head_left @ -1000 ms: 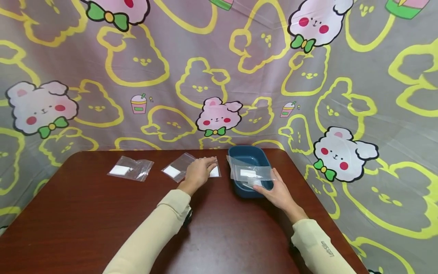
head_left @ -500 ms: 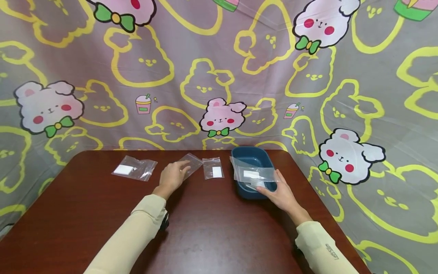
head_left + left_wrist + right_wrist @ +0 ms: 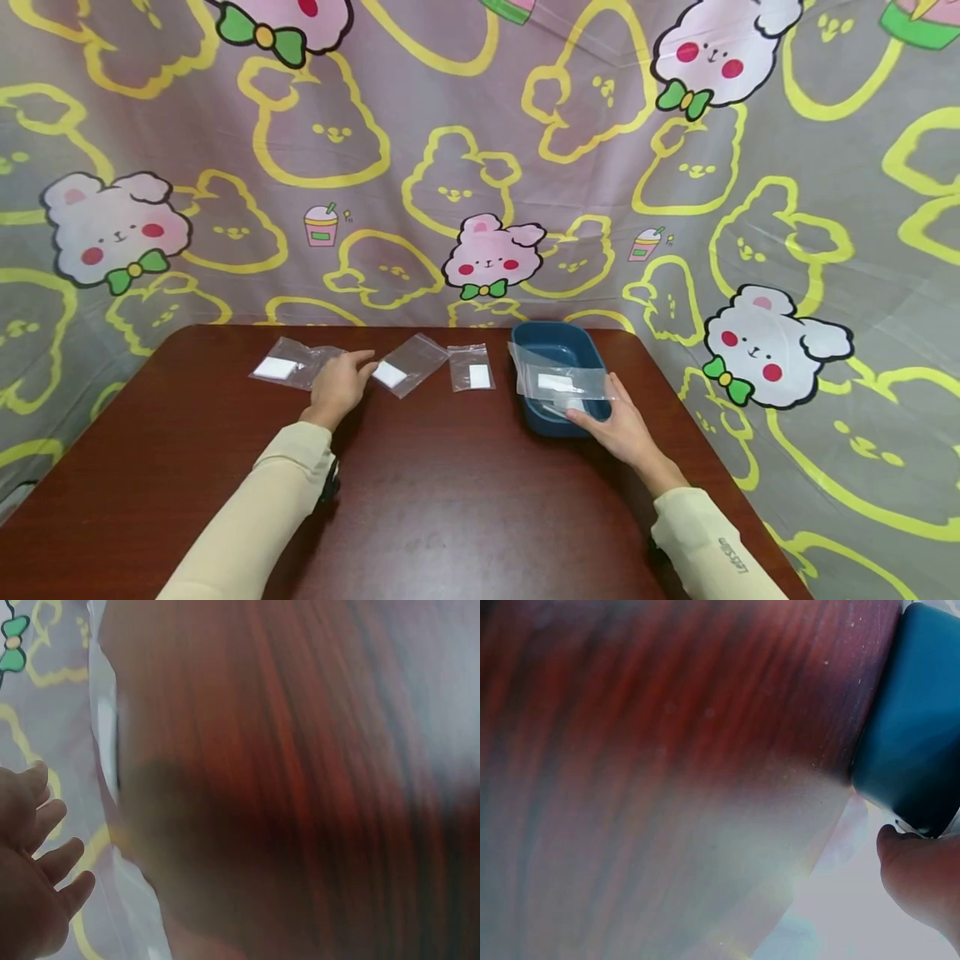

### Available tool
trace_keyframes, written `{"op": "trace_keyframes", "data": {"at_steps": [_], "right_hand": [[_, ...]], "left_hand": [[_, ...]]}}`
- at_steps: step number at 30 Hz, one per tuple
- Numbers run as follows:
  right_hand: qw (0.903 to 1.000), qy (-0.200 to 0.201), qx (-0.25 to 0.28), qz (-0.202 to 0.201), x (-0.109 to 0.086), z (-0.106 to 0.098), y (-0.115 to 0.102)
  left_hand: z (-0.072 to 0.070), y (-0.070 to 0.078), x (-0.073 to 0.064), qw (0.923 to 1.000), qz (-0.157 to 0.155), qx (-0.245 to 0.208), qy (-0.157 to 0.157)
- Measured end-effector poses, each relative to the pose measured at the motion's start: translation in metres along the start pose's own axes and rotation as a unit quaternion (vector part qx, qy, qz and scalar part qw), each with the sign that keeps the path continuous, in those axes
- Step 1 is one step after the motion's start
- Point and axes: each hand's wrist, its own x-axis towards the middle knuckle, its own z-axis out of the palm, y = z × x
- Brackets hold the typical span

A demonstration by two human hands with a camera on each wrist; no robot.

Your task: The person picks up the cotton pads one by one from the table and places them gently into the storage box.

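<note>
My left hand (image 3: pixel 339 390) is over the right end of the leftmost clear zip bag (image 3: pixel 281 364), hiding part of it. In the left wrist view its fingers (image 3: pixel 64 859) look loosely bent and hold nothing. To its right lie a tilted zip bag (image 3: pixel 420 358) and a smaller upright one (image 3: pixel 468 367), each with a white rectangle in it. My right hand (image 3: pixel 618 425) holds several overlapping zip bags (image 3: pixel 536 383) by their right side, above a blue plastic bin (image 3: pixel 551 333). A white rectangle shows through them. The thumb lies near the bin's front end.
The dark wooden table (image 3: pixel 450 492) is glossy. A patterned cloth (image 3: pixel 360 200) hangs behind its back edge and along the right side. The bin stands near the table's back right corner.
My left hand has moved left along the row, from the small bag past the tilted bag to the leftmost one. The right hand and its bags have stayed over the bin.
</note>
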Motion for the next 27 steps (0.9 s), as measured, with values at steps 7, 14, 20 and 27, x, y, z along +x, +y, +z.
{"op": "trace_keyframes", "data": {"at_steps": [7,14,20,27], "right_hand": [[1.0000,0.001,0.001,0.003,0.000,0.001,0.003],[1.0000,0.000,-0.004,0.002,0.000,0.000,0.002],[1.0000,-0.001,-0.003,0.004,0.000,-0.001,0.001],[0.9999,0.002,-0.011,0.002,0.000,-0.002,0.003]], "left_hand": [[-0.011,-0.025,-0.005,0.9992,-0.013,0.038,-0.009],[-0.021,-0.053,-0.008,0.9981,-0.031,0.051,-0.013],[-0.026,-0.074,-0.010,0.9959,-0.065,0.057,-0.027],[-0.030,-0.087,-0.004,0.9955,-0.067,0.060,-0.031]]}}
